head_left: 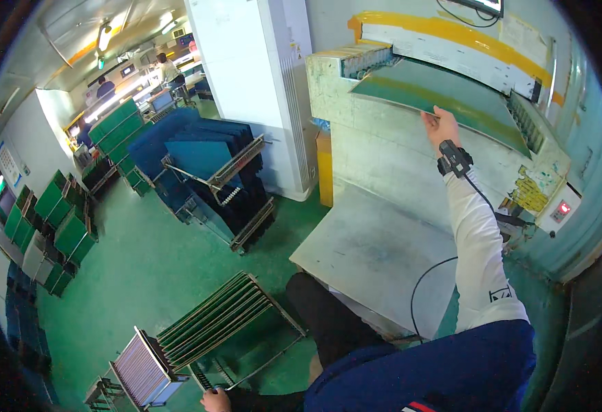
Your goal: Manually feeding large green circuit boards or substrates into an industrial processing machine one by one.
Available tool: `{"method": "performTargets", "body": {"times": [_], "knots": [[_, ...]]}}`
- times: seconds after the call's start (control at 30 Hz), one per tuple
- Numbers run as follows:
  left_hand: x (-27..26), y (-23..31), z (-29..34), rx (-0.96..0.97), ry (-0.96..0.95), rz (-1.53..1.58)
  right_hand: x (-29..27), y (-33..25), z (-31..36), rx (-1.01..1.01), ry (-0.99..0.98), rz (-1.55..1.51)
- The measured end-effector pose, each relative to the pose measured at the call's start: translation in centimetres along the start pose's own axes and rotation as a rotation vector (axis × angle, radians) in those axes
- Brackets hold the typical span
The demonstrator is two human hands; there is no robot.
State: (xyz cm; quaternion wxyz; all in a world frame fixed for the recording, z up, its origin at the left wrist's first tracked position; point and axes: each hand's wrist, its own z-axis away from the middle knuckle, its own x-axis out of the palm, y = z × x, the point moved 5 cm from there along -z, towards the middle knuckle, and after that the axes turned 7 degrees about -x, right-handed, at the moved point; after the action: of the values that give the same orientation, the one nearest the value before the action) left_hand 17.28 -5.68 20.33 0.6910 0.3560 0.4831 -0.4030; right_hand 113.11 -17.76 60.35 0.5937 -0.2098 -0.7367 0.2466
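Note:
A thin green panel (452, 96) lies across the slotted top of a pale, worn machine (383, 137). My right hand (442, 127) is closed at the panel's near edge, fingers and thumb pinching it. Low in the picture, my left hand (216, 400) is closed at the near end of a metal rack cart (273, 302), against its frame. Part of that hand is cut off by the lower edge. Several slats or panels stand in rows in the cart.
A flat grey platform (376, 247) sits below the machine. Ahead left stands a cart of dark blue panels (205, 151), beside a white column (246, 82). Green panel racks (61, 206) line the left. A black cable (414, 295) hangs by my right arm. People work far back.

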Motion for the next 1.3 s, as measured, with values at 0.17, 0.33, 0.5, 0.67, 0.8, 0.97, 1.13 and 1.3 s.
{"method": "performTargets", "body": {"times": [0.17,0.33,0.5,0.67,0.8,0.97,1.13,1.3], "knots": [[-0.2,0.4,0.1,-0.028,0.003,-0.025,0.1,-0.8,-0.3,-0.003,-0.011,0.028],[0.3,-0.4,-0.4,-0.026,-0.002,-0.009,0.1,-0.4,-0.5,0.009,-0.004,0.051],[0.2,0.3,-0.2,-0.039,-0.031,0.008,-0.3,-0.8,-0.8,0.018,-0.084,0.088],[-0.8,0.6,0.9,-0.019,0.001,0.088,-0.2,-0.7,-0.9,0.008,-0.064,0.081],[0.6,-0.7,-0.6,-0.123,-0.087,0.037,0.5,-0.4,-0.2,0.016,-0.087,0.084],[-0.7,1.2,1.0,-0.074,-0.027,0.005,0.3,-0.9,-0.6,0.005,-0.095,0.070],[-0.1,0.1,0.3,-0.134,-0.018,0.010,0.2,-0.5,-1.0,0.016,-0.023,0.107],[0.2,0.0,0.1,-0.080,-0.022,0.018,0.6,-0.9,-0.9,0.012,-0.036,0.102]]}}
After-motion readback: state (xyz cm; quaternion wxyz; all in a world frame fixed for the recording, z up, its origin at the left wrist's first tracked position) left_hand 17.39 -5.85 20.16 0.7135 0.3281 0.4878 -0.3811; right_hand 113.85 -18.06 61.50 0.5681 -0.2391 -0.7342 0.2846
